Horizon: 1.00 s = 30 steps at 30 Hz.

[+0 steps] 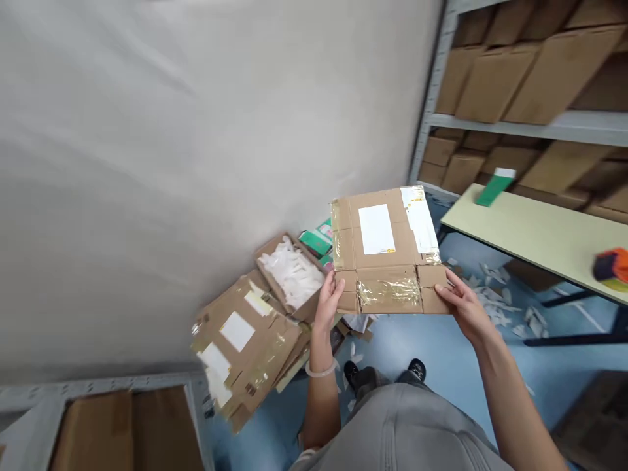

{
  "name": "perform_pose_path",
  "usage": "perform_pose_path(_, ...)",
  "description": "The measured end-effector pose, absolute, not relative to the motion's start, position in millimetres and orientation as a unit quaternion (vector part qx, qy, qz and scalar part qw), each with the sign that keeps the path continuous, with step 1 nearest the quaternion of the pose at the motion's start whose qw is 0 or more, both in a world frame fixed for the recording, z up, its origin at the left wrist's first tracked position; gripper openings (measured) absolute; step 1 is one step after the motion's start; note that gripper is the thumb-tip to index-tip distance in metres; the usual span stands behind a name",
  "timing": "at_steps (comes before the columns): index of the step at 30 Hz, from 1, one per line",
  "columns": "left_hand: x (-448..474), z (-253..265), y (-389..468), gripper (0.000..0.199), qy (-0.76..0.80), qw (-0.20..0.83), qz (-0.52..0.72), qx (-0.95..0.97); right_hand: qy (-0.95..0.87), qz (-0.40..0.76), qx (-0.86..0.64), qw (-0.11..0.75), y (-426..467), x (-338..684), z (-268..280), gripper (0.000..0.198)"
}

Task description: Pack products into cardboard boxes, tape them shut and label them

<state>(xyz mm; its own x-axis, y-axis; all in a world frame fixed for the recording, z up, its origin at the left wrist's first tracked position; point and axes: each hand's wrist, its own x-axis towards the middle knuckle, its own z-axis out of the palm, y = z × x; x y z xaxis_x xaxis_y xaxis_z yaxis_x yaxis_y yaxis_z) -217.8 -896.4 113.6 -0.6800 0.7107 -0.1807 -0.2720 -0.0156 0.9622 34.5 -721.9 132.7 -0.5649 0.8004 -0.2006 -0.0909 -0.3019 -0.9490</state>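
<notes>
A flattened cardboard box (375, 275) is held up in front of me by its two near corners. It carries white labels and strips of shiny clear tape. My left hand (328, 302) pinches its left corner, thumb on top. On the right corner my right hand (464, 304) grips the same way, its other fingers hidden under the cardboard. Left of it, a stack of flattened cardboard (260, 353) with labels leans near the wall. Beside that stack sits an open carton (262, 252) filled with white material (294, 275).
Green boxes (314, 242) lie behind the open carton. To the right stands a pale table (530, 229) with a green box (495, 188) and a blurred orange object (613, 265). Shelves (579, 127) hold many cartons. White scraps (495, 301) litter the blue floor.
</notes>
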Motion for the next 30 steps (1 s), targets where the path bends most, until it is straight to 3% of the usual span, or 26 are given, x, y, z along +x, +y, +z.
perform_pose_path(13, -55.3, 79.1, -702.6, 0.073, 0.581, 0.474, 0.544, 0.376, -0.413, 0.621, -0.510, 0.428, -639.0, 243.7, 90.7, 0.070)
perform_pose_path(22, 8.3, 72.0, -559.5, 0.069, 0.519, 0.547, 0.472, 0.457, -0.355, 0.534, -0.583, 0.499, -591.8, 309.6, 72.2, 0.081)
perform_pose_path(30, 37.5, 72.3, -400.0, 0.066, 0.470, 0.564, 0.454, 0.505, -0.315, 0.463, -0.626, 0.543, -467.4, 333.5, 58.1, 0.075)
